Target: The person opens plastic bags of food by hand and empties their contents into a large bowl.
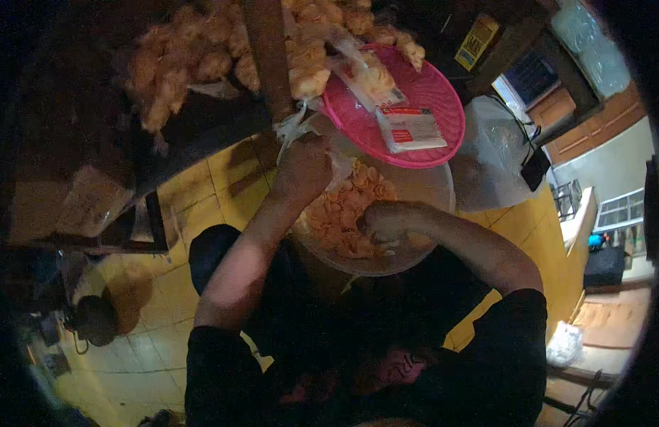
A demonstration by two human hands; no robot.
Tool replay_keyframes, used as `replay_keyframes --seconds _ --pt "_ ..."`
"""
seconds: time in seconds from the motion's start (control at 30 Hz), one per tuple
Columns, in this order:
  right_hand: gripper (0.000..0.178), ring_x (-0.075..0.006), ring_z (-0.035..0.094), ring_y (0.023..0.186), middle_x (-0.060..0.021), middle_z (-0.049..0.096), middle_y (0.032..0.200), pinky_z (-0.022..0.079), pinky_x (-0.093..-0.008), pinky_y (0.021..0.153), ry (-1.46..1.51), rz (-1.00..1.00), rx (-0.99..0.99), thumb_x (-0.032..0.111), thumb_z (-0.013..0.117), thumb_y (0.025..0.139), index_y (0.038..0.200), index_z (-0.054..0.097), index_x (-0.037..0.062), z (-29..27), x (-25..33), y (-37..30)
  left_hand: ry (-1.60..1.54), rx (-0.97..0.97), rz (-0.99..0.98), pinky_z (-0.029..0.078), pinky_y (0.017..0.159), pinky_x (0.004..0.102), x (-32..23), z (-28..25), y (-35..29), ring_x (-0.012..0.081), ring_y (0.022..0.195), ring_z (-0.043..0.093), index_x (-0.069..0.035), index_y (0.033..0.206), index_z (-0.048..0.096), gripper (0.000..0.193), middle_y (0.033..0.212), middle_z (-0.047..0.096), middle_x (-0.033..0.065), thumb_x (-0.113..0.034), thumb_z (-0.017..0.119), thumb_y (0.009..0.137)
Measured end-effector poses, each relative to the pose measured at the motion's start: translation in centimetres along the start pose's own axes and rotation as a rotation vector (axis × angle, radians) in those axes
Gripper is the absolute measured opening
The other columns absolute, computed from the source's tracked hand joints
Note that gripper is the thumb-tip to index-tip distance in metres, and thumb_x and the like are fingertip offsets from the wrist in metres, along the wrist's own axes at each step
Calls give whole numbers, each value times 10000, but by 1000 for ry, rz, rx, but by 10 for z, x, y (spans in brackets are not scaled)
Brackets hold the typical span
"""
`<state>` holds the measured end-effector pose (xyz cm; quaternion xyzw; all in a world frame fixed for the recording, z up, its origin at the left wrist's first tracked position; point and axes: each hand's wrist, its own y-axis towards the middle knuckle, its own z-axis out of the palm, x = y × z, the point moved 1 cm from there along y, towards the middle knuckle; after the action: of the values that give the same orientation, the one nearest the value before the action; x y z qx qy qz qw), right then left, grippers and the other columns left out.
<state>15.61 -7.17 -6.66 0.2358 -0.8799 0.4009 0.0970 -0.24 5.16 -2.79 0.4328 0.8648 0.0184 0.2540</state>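
A wide translucent tub [415, 257] sits between my knees, with many thin, orange-tinted chips [344, 213] inside. My left hand [312, 167] is closed round the neck of a clear plastic bag [338, 169] over the tub's left rim; the bag's loose top sticks up above the fist. Down among the chips, my right hand [392, 224] has its fingers curled round some of them. Beyond the tub, a round pink plastic basket [450, 121] overlaps its far rim. Flat packets with red-and-white labels [413, 129] lie in the basket.
Several filled, tied bags [194, 57] cover the dark table at the back left. To the right of the tub stands a large translucent plastic bag [493, 156]. A yellow box [477, 43] is at the back right. Yellow floor tiles [151, 299] surround me.
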Motion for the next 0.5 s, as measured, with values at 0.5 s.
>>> replay_keyframes --seconds 0.5 --pt "136 -114 562 741 -18 587 849 472 -278 609 1439 -60 -795 218 563 877 901 570 84 -12 -38 -21 -590 176 64 473 924 379 -50 28 -11 286 1133 537 -29 1267 479 579 1214 519 164 -95 727 749"
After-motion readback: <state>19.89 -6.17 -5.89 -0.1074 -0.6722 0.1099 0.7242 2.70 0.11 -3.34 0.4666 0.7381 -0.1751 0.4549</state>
